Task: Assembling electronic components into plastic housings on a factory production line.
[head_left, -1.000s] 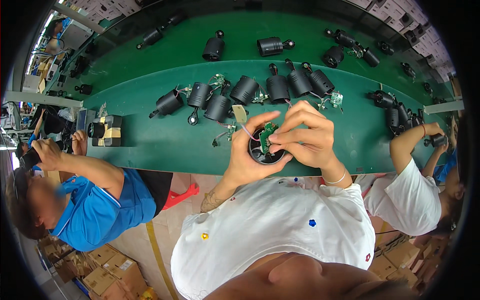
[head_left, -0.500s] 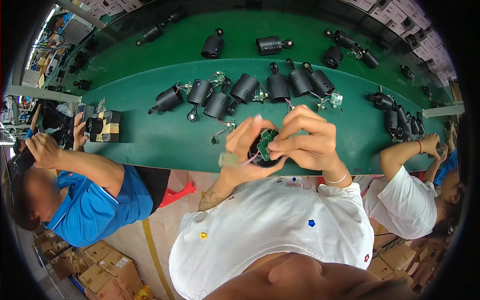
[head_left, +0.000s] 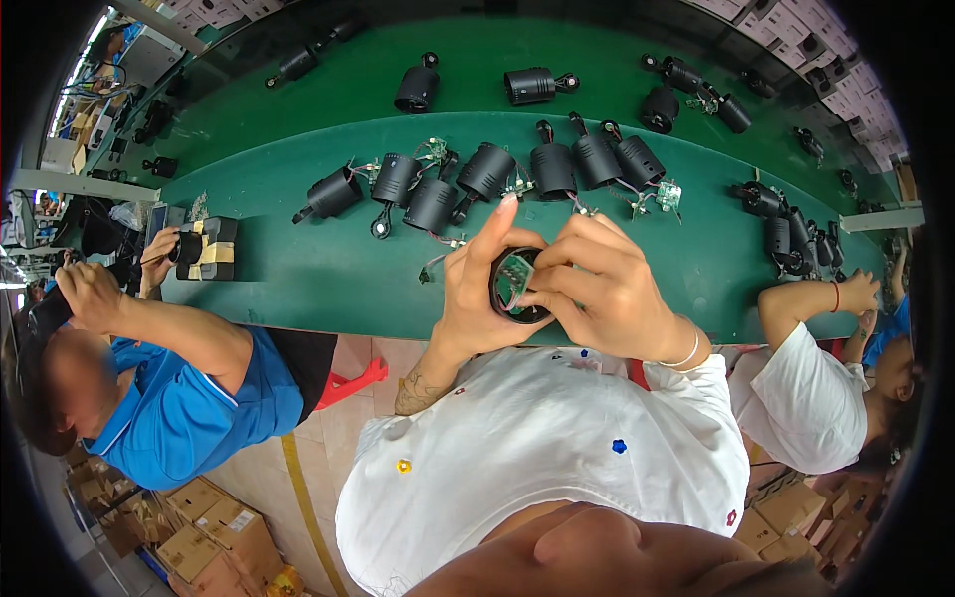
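My left hand (head_left: pixel 475 298) is wrapped round a black cylindrical housing (head_left: pixel 496 296), its open mouth facing up toward me. Inside that mouth sits a green circuit board (head_left: pixel 513 278), tilted and partly below the rim. The fingertips of my right hand (head_left: pixel 603 289) are closed together at the rim and touch the board's lower right edge. Past my hands, on the green table, lies a row of similar black housings (head_left: pixel 486 171), several with small circuit boards (head_left: pixel 668 197) hanging out on wires.
A green belt (head_left: pixel 468 80) behind the table carries more black housings (head_left: pixel 418 88). At left, a co-worker in blue (head_left: pixel 199 398) handles parts beside a taped black block (head_left: pixel 219 249). A co-worker in white (head_left: pixel 811 403) sits at right near a cluster of housings (head_left: pixel 781 239). Cardboard boxes (head_left: pixel 214 537) stand on the floor.
The circuit board has gone down into the housing in my left hand; before, it stuck out above the rim with a wire beside it. My right fingers have moved lower. Housings on the belt shifted slightly left.
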